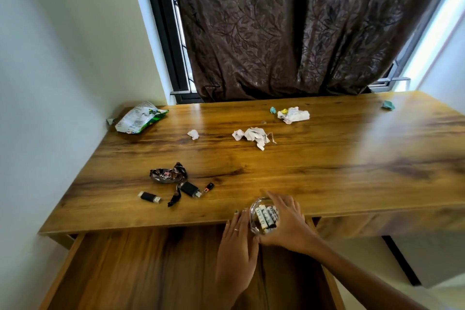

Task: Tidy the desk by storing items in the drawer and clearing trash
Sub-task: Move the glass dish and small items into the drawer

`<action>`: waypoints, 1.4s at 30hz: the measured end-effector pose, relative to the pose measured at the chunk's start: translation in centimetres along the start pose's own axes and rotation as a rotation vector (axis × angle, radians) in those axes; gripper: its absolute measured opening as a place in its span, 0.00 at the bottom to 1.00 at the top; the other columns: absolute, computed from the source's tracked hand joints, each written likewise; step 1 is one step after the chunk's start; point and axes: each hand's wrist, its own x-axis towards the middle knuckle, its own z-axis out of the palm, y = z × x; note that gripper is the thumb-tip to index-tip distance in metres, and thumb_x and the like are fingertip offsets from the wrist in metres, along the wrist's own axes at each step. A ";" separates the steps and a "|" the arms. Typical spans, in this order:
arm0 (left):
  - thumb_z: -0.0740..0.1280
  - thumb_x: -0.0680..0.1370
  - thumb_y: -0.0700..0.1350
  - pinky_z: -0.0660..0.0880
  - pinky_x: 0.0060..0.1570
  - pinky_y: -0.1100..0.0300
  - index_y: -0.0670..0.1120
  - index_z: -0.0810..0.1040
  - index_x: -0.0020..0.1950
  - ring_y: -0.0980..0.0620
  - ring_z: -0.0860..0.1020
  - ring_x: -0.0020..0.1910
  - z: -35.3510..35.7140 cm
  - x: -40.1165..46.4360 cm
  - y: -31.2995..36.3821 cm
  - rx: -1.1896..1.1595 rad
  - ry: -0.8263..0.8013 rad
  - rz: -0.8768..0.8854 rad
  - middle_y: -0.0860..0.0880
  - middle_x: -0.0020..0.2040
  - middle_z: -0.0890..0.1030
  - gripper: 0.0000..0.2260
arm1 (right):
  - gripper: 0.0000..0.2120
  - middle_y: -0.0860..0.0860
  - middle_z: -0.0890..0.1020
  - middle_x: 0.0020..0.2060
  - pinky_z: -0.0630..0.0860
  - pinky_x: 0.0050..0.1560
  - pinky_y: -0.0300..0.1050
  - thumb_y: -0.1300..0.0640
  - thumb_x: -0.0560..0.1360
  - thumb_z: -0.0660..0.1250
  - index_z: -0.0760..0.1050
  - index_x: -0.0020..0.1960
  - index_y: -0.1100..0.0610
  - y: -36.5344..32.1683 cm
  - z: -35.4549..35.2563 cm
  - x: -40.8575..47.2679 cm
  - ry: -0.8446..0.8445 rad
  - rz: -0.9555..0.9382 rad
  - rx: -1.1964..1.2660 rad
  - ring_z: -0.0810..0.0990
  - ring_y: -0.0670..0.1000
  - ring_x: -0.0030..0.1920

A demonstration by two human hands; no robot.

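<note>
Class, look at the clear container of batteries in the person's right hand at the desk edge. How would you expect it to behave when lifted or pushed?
The clear container is probably heavy for its size, since batteries pack it. Its glossy wall may be slippery, which could be why the right hand wraps it. If tipped, the batteries would likely roll out.

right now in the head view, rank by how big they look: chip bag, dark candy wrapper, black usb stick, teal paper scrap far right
1. chip bag
2. dark candy wrapper
3. black usb stick
4. teal paper scrap, though it lies farther from the camera, so 3 versus 4 is unsure.
</note>
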 end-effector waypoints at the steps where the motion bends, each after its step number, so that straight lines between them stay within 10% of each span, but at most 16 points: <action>1: 0.51 0.77 0.57 0.48 0.74 0.61 0.49 0.55 0.77 0.58 0.50 0.76 0.1 -1.2 0.1 -0.030 -0.008 0.000 0.58 0.75 0.56 0.29 | 0.54 0.48 0.57 0.68 0.58 0.68 0.52 0.39 0.58 0.76 0.46 0.75 0.42 0.2 0.1 -1.2 -0.018 -0.012 0.002 0.55 0.51 0.68; 10: 0.66 0.75 0.46 0.70 0.64 0.58 0.60 0.62 0.71 0.60 0.70 0.65 1.2 -5.2 1.3 -0.276 -0.327 -0.201 0.59 0.65 0.72 0.27 | 0.53 0.49 0.58 0.66 0.58 0.69 0.49 0.39 0.60 0.74 0.47 0.75 0.48 3.4 4.9 -6.7 -0.173 0.058 -0.054 0.57 0.50 0.66; 20: 0.58 0.81 0.45 0.55 0.74 0.53 0.56 0.51 0.77 0.48 0.56 0.75 1.8 -5.4 0.6 -0.187 -0.697 -0.255 0.49 0.77 0.58 0.27 | 0.51 0.55 0.56 0.66 0.66 0.69 0.51 0.45 0.61 0.77 0.50 0.74 0.54 5.3 7.0 -7.0 -0.296 0.155 0.018 0.61 0.56 0.67; 42: 0.56 0.80 0.44 0.44 0.74 0.45 0.57 0.51 0.77 0.49 0.43 0.77 1.4 -5.1 0.8 -0.008 -0.860 -0.174 0.55 0.78 0.49 0.27 | 0.30 0.49 0.60 0.72 0.59 0.71 0.50 0.44 0.76 0.61 0.56 0.74 0.51 6.0 6.6 -7.0 -0.301 0.009 -0.431 0.58 0.54 0.71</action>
